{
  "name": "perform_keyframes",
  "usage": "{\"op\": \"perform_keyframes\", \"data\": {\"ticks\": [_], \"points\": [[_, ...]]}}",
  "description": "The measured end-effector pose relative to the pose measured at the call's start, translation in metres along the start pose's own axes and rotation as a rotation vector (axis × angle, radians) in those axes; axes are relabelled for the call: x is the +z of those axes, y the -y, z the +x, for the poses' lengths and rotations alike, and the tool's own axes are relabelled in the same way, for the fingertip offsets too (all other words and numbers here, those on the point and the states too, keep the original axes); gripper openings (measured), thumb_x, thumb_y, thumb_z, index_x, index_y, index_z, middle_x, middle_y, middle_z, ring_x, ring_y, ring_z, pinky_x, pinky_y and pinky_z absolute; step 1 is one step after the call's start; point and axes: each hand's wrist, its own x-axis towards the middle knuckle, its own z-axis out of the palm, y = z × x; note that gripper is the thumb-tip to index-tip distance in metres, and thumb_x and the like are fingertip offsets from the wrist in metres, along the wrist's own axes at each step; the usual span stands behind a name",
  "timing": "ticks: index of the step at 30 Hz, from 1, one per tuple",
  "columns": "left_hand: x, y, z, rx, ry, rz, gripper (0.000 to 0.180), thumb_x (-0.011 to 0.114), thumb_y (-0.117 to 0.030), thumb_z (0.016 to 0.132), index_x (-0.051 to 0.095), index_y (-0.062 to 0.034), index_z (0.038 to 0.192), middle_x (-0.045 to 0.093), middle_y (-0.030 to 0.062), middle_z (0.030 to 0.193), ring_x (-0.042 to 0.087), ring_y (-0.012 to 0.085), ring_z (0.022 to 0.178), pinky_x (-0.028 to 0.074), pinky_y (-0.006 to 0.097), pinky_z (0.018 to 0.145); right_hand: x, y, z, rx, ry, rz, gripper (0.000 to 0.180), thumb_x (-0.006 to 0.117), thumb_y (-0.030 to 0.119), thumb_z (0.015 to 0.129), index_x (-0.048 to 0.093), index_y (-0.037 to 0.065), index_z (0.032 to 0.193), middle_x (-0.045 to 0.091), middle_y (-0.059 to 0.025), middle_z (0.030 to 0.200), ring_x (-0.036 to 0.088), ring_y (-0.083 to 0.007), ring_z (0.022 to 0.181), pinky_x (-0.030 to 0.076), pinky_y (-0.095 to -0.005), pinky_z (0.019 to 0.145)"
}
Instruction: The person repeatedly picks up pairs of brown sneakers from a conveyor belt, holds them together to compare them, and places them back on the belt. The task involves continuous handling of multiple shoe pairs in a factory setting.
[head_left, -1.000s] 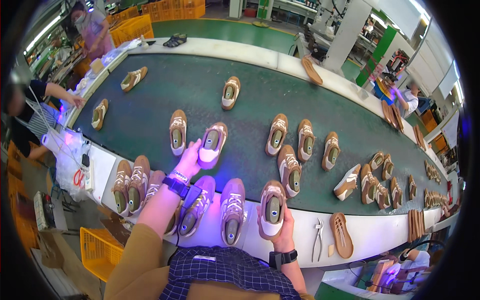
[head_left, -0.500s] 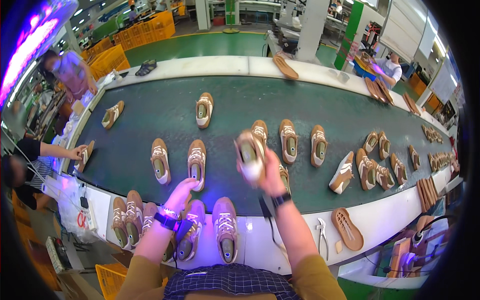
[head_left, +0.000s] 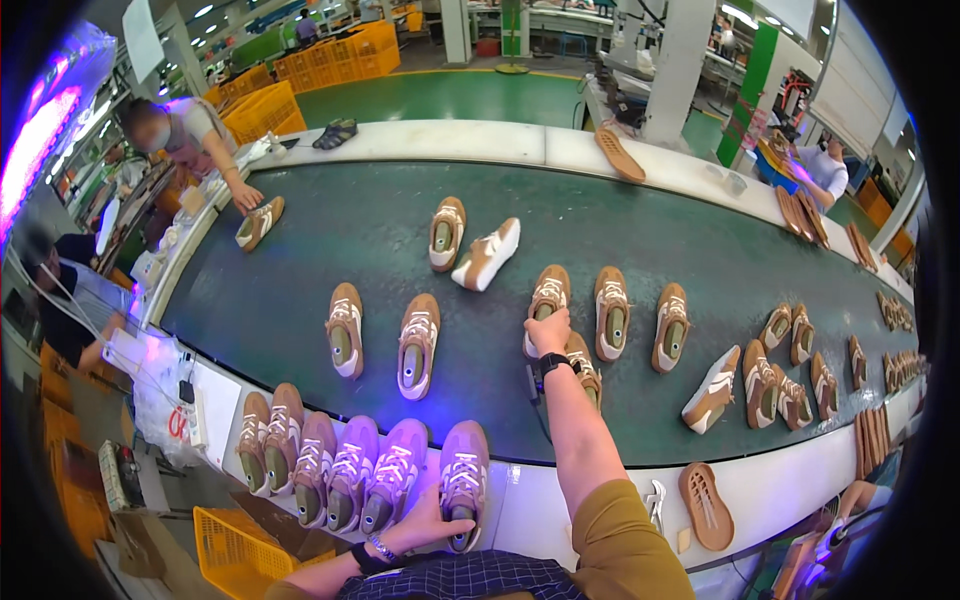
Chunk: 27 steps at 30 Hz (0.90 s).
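Observation:
My left hand (head_left: 428, 524) is closed at the heel of the rightmost tan sneaker (head_left: 466, 470) on the white ledge, thumb by its collar. Several more sneakers (head_left: 350, 465) with white laces stand in a row to its left, some tinted purple by the light. My right hand (head_left: 549, 328) reaches out over the dark green belt (head_left: 270, 290), its fingers closed around the collar of a brown and white sneaker (head_left: 550, 285) standing there. Partly behind my right wrist is another sneaker (head_left: 583, 368). Farther off, a sneaker (head_left: 487, 255) lies tipped on its side beside an upright one (head_left: 447, 232).
More sneakers (head_left: 765, 385) stand on the belt to the right. Pliers (head_left: 655, 505) and a brown sole (head_left: 707, 506) lie on the near ledge. At the far left, a co-worker's hand (head_left: 244, 196) touches a sneaker (head_left: 261, 223). A yellow crate (head_left: 235, 545) sits below the ledge.
The sneaker in my raised right hand has left it; one now lies tipped farther out. My right hand has gone down to another sneaker, my left hand back to the ledge row. The left-edge sneaker is gone.

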Motion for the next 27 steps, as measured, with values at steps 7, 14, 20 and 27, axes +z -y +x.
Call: {"op": "perform_keyframes", "data": {"ticks": [7,14,20,27], "points": [[0.009,0.04,0.034,0.092,-0.282,0.116,0.099,0.081,-0.03,0.057,0.026,0.0079,0.131,0.045,0.0257,0.118,0.047,0.0356,0.113,0.039,0.041,0.096,-0.017,-0.026,-0.002,0.146,0.49,0.878,0.046,0.071,0.012,0.072,0.049,-0.005,0.108,0.062,-0.018,0.106,0.063,-0.03,0.089,0.051,-0.0377,0.08],[-0.019,0.022,0.003,-0.014,-0.028,-0.857,0.068,0.056,-0.005,0.068,0.037,-0.0018,0.134,0.054,0.0082,0.117,0.053,0.0179,0.107,0.043,0.03,0.092,-0.139,-0.05,-0.159,0.143,1.02,1.602,0.079,0.059,0.033,0.07,0.031,0.003,0.138,0.044,-0.0195,0.133,0.048,-0.0357,0.119,0.04,-0.053,0.099],[-0.02,0.047,-0.003,0.141,0.23,-1.298,0.071,0.051,0.004,0.061,0.04,-0.0005,0.131,0.06,0.0066,0.099,0.06,0.0131,0.079,0.051,0.026,0.073,-0.18,-0.091,-0.25,0.205,1.031,1.366,0.096,0.064,0.024,0.053,0.028,0.0,0.138,0.043,-0.0253,0.132,0.056,-0.0393,0.103,0.051,-0.0493,0.083],[-0.023,0.001,-0.014,0.087,0.287,-1.277,0.079,0.05,0.006,0.06,0.034,-0.0018,0.137,0.06,0.0075,0.103,0.06,0.0114,0.079,0.051,0.023,0.072,-0.186,-0.125,-0.303,0.148,0.971,1.274,0.095,0.061,0.014,0.049,0.031,0.0,0.138,0.05,-0.0115,0.125,0.049,-0.0266,0.115,0.037,-0.0336,0.099]]}}
